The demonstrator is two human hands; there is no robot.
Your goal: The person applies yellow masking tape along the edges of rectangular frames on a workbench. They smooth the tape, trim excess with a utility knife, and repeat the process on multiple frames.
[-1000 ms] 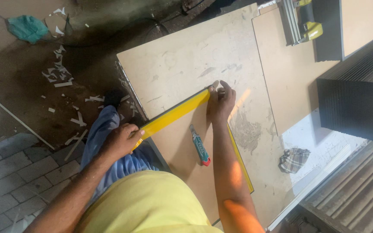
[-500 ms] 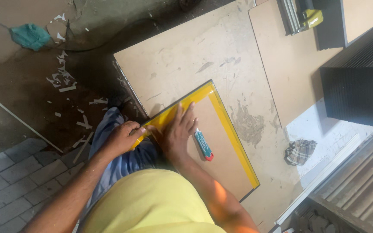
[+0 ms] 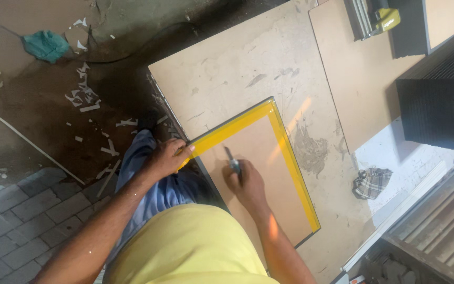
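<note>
The right hand (image 3: 247,185) gripped a slim utility knife (image 3: 233,161) on the dusty beige board (image 3: 248,68); the left hand (image 3: 166,158) pinned the yellow L-shaped square (image 3: 285,152).

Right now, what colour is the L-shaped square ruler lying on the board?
Yellow: the L-shaped square ruler shows best in the head view.
</note>
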